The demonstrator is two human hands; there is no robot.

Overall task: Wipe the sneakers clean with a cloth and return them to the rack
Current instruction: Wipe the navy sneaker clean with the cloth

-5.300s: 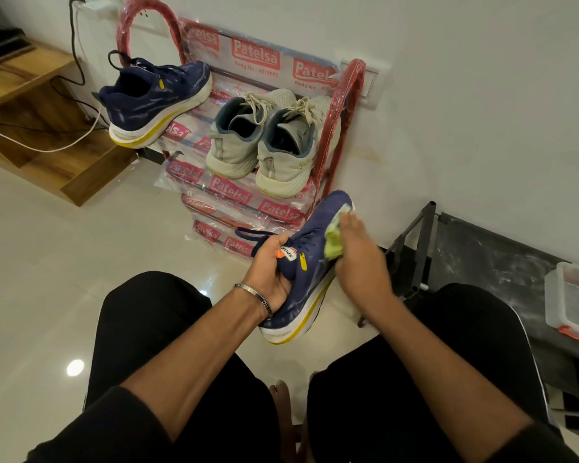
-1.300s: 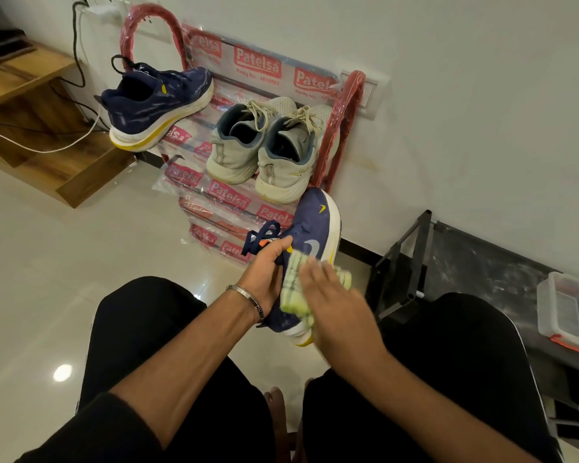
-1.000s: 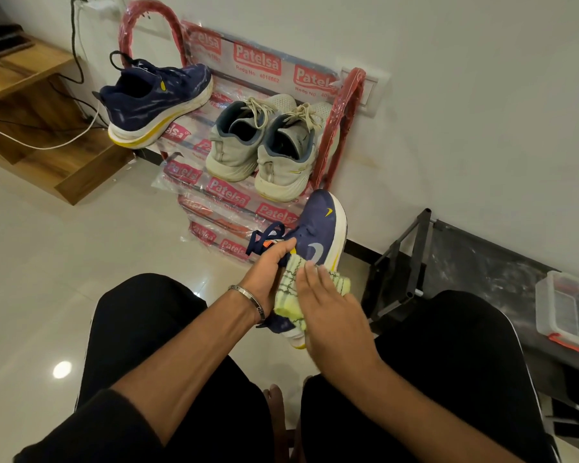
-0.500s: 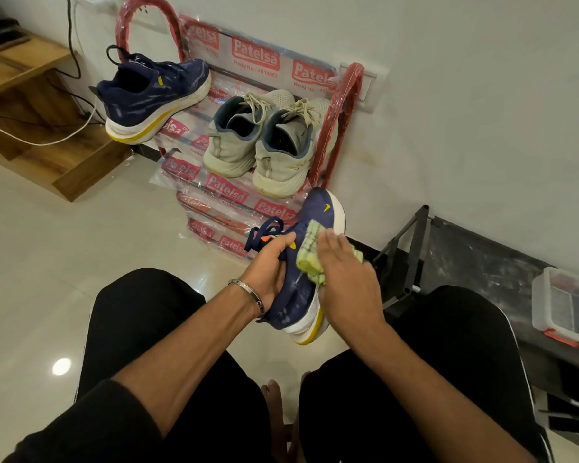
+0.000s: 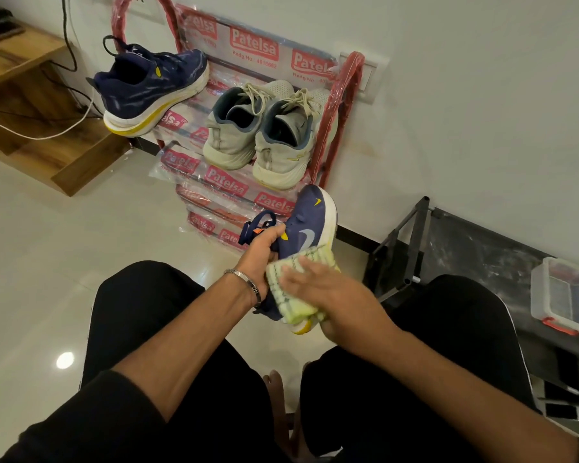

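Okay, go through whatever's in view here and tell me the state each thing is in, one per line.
Left hand: grips the held navy sneaker at its collar.
Right hand: fingers straight, pressing the cloth on the shoe.
Held navy sneaker: off the rack, toe pointing up.
Cloth: folded against the sneaker's side.
Other navy sneaker: on the rack's top left, heel overhanging.
Grey sneakers: paired on the rack, laces loose.
Rack: plastic-wrapped, against the wall.
Clear container: open.

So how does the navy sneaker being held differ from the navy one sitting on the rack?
The held navy sneaker is off the rack, toe up, gripped by the left hand while the right hand presses a yellow-green cloth against it. The navy sneaker on the red rack rests untouched at the rack's left end, its heel jutting past the edge. Both are navy with white-and-yellow soles, seemingly a pair.
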